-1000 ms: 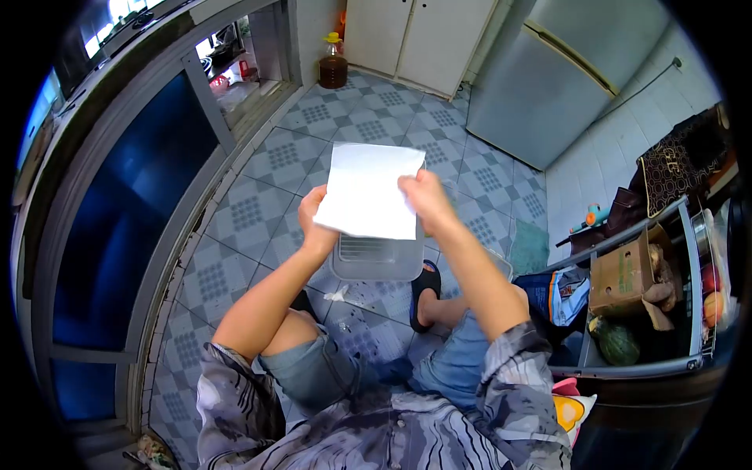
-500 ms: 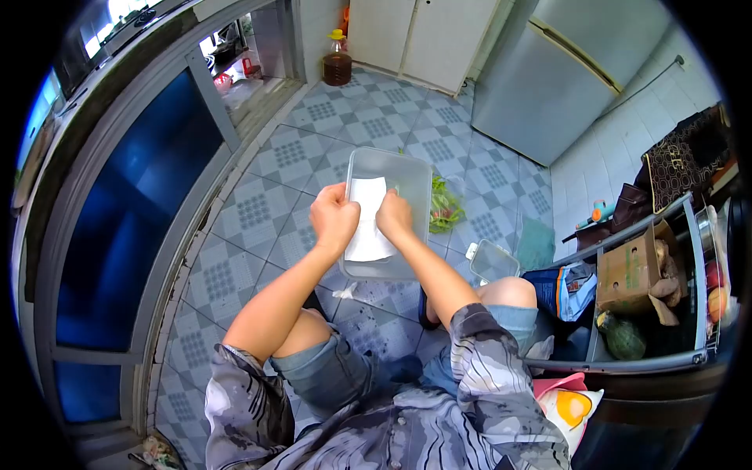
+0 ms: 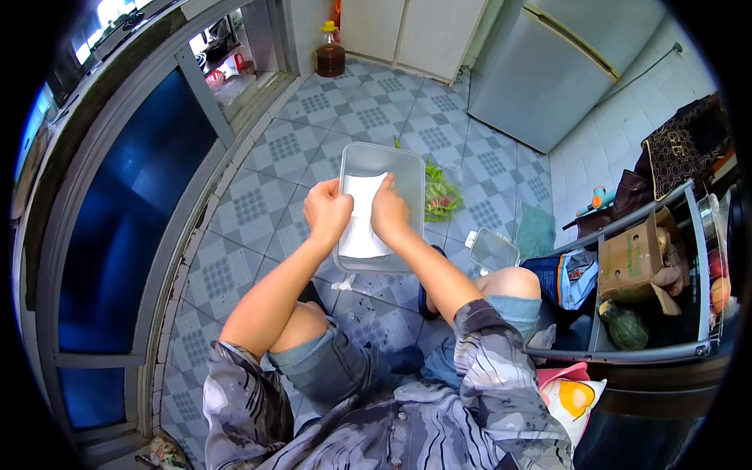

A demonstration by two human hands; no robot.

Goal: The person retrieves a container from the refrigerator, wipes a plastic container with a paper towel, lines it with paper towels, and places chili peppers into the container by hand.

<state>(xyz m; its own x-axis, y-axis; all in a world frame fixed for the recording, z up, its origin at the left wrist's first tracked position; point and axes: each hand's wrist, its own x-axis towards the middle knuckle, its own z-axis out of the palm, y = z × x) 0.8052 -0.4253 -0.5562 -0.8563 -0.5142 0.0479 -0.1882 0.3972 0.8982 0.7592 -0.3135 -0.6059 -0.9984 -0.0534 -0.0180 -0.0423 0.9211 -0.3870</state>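
The left hand [image 3: 327, 211] is clamped on white paper [image 3: 362, 227] at one edge; the right hand [image 3: 390, 213] grips the other; a clear container [image 3: 382, 159] lies beneath, greens [image 3: 442, 200] beside.

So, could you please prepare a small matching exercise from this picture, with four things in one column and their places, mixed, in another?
Things:
1. White paper
2. Green leaves
3. Yellow-capped bottle
4. Dark green squash

Places:
A. standing on the floor near the white cabinet
B. next to the cardboard box
C. between the left hand and the right hand
D. just to the picture's right of the clear container

Right pairs: 1-C, 2-D, 3-A, 4-B.
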